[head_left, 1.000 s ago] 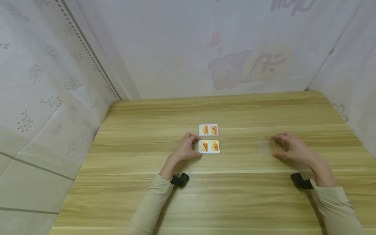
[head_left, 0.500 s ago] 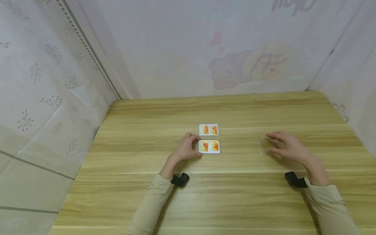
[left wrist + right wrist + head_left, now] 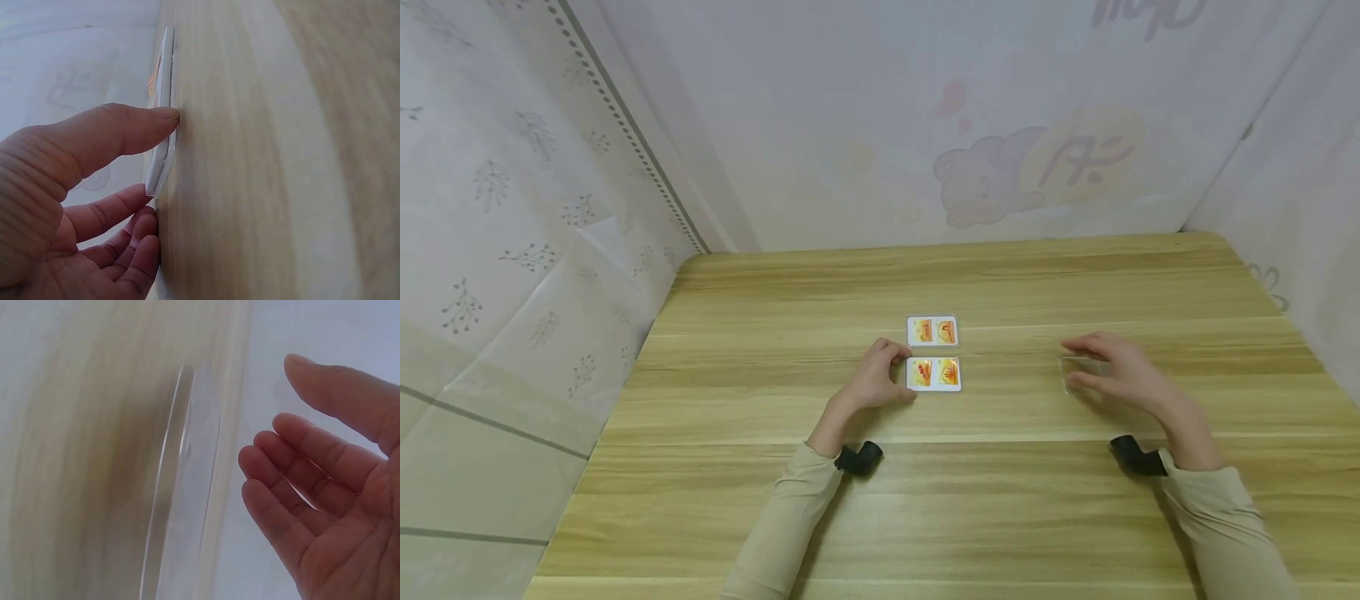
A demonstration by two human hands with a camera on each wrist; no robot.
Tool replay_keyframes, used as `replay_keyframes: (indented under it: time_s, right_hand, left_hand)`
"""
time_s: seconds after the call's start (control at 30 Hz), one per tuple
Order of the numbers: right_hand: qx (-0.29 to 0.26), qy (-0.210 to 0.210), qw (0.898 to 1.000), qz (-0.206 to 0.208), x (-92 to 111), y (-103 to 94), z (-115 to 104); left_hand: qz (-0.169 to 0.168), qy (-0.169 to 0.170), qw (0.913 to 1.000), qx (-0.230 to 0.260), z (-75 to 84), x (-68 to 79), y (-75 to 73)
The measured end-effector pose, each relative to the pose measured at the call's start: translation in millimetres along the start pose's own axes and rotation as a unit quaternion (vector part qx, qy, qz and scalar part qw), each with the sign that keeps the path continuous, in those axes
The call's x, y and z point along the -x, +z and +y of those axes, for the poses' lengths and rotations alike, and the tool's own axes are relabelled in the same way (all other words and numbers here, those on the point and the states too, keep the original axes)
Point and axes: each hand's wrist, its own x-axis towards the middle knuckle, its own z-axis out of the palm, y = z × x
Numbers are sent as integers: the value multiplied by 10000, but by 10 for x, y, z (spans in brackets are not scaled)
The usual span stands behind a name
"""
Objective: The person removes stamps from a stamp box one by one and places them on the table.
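Left hand (image 3: 872,380): grip pinches left end of nearer card box (image 3: 934,375), flat on bench (image 3: 1000,508), likely to steady it. Right hand (image 3: 1122,373): grip loose, empty above clear lid (image 3: 192,487), probably spaced to suit edges.

- Your right hand (image 3: 350,519) occupied the right side, palm partly visible.
- Your thumb (image 3: 344,397) was spread apart from the four fingers (image 3: 319,444), which were slightly bent.
- A clear plastic case (image 3: 195,487) appeared nearly edge-on against the wood-grained tabletop (image 3: 69,456), left of your hand.
- A gap separated your fingertips (image 3: 252,492) from the case.
- A soft, blurred shadow (image 3: 128,434) darkened the tabletop to the left of the case.
- A pale backdrop (image 3: 269,337) lay behind your fingers.
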Motion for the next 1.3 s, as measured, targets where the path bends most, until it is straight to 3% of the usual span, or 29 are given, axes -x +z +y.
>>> replay_keyframes:
  time_s: [0.6, 1.3]
  right_hand:
    - [-226, 33, 9995, -204, -170, 120, -141]
    - [-502, -17, 9976, -481, -380, 221, -301]
  left_hand:
    - [-16, -135, 9999, -3, 4, -8, 11]
    - [-1, -49, 10000, -35, 7, 1, 2]
